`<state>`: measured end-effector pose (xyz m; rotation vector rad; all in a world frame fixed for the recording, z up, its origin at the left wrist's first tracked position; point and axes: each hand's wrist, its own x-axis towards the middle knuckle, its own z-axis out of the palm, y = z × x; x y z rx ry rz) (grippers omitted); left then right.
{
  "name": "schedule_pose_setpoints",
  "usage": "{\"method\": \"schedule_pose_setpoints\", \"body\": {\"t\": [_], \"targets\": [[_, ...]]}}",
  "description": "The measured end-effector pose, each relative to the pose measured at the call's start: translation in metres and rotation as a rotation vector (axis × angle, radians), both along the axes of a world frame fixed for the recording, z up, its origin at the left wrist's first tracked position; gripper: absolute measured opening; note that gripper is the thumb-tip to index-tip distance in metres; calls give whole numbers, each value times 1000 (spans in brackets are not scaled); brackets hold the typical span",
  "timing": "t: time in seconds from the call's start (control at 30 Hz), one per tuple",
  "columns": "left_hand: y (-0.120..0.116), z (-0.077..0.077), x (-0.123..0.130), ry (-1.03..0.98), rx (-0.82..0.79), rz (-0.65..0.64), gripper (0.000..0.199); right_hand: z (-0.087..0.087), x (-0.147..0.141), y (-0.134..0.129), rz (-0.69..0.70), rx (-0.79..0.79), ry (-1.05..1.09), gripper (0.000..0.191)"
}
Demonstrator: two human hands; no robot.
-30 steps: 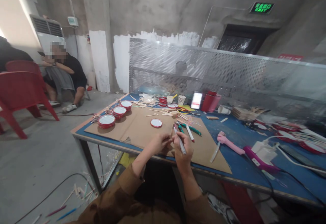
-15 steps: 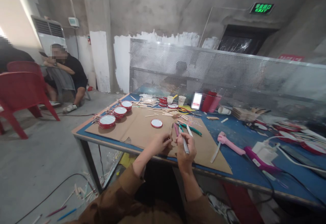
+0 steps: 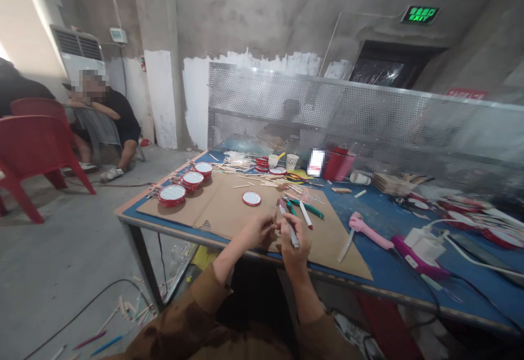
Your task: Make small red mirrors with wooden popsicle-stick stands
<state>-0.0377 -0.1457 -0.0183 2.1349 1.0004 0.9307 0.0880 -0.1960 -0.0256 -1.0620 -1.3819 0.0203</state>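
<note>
Right hand (image 3: 291, 251) closed around a grey pen (image 3: 292, 234); left hand (image 3: 257, 231) pinches what seems a thin stick (image 3: 275, 211), view poor. Both sit over a cardboard sheet (image 3: 213, 213). Risk: stick slips from the pinch, pen tip marks skin. Green sign (image 3: 420, 15) reads EXIT.

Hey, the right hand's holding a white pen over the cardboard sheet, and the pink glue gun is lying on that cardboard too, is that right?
Not quite: the pink glue gun lies on the blue tabletop, right of the cardboard sheet, as the head view shows. The right hand does hold a white pen over the cardboard.
</note>
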Motion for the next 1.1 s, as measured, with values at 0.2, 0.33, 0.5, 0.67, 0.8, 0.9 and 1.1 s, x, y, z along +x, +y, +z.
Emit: {"method": "schedule_pose_setpoints", "body": {"t": [0.2, 0.33, 0.5, 0.67, 0.8, 0.9, 1.1], "targets": [[1, -1, 1, 9, 12, 7, 15, -1, 1, 2, 13, -16, -7, 21], [1, -2, 0, -10, 10, -21, 12, -1, 1, 2, 18, -22, -5, 20], [-3, 3, 0, 1, 9, 0, 14, -1, 0, 1, 25, -24, 17, 20], [-4, 5, 0, 9, -11, 1, 13, -1, 0, 2, 18, -10, 20, 20], [-4, 5, 0, -8, -12, -3, 13, -3, 1, 3, 24, -16, -10, 21], [-3, 4, 0, 12, 2, 10, 14, -4, 2, 4, 7, -21, 13, 22], [0, -1, 1, -7, 0, 3, 15, -3, 2, 3, 28, -23, 19, 21]]}}
